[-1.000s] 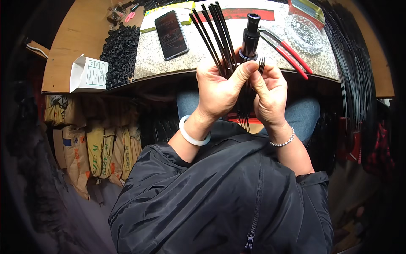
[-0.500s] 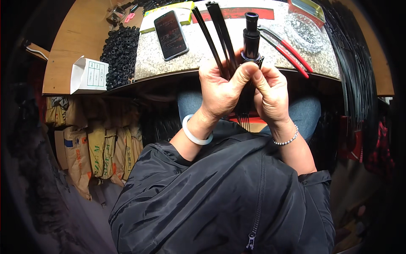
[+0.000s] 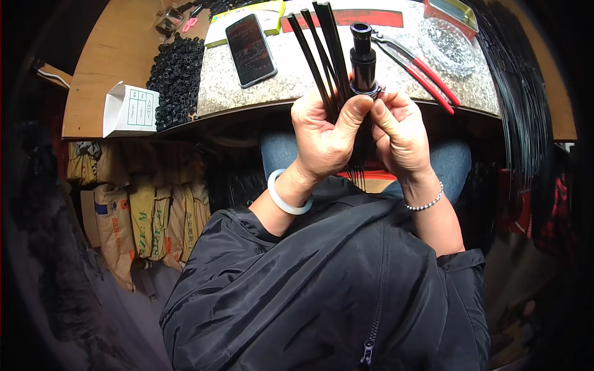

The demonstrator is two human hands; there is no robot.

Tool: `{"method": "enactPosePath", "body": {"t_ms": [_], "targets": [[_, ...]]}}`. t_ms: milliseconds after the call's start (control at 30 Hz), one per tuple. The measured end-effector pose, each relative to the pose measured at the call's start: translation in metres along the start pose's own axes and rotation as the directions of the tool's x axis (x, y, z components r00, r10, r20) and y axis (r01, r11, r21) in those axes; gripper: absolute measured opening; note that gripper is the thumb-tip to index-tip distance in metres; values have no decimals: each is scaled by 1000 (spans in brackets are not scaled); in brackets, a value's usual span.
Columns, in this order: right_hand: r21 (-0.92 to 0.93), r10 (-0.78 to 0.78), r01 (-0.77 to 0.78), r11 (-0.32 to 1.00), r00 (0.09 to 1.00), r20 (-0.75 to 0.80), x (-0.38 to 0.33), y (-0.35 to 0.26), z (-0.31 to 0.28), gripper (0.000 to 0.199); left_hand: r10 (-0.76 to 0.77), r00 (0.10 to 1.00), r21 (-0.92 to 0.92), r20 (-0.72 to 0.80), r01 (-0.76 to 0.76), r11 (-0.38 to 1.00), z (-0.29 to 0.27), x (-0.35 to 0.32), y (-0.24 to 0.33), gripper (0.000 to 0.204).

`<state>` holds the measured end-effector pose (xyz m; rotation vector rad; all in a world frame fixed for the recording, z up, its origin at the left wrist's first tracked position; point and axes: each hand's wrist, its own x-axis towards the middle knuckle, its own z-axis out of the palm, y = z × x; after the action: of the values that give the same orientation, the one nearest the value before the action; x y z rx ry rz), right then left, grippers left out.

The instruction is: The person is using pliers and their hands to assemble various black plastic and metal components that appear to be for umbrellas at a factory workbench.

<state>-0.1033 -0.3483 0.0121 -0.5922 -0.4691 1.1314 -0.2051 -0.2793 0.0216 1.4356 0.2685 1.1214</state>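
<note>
Thin, stiff black plastic strips point(image 3: 322, 52) fan upward from the left hand point(image 3: 322, 139), fingers curled tight around them. The right hand point(image 3: 402, 133) pinches a black ribbed cylinder point(image 3: 363, 59) above the speckled counter point(image 3: 297, 74).

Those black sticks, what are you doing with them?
A person sits at a worktable holding a bunch of thin black rods in the left hand. The right hand meets it at a black tube-shaped part that stands up between the thumbs, right beside the rods. On the table lie a phone, red-handled pliers, a heap of small black pieces and a small white box.
</note>
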Motion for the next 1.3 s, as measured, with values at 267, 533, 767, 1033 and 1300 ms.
{"method": "enactPosePath", "body": {"t_ms": [267,533,767,1033,1300], "targets": [[124,72,-81,989,995,76,0,10,-10,20,-115,992,-334,45,124,935,1,0,2,34],[92,165,-177,980,979,120,7,3,-11,14,-107,990,-349,93,133,928,0,1,-4,40],[-14,104,-104,995,994,41,10,6,-6,18,-116,981,-335,155,163,928,-4,6,-9,47],[-762,-114,215,611,976,184,-17,55,-19,26,-1,951,-417,310,137,898,-21,38,11,80],[-745,-291,377,551,923,252,-10,21,-1,66,-110,994,-53,5,110,993,0,23,32,15]]}}
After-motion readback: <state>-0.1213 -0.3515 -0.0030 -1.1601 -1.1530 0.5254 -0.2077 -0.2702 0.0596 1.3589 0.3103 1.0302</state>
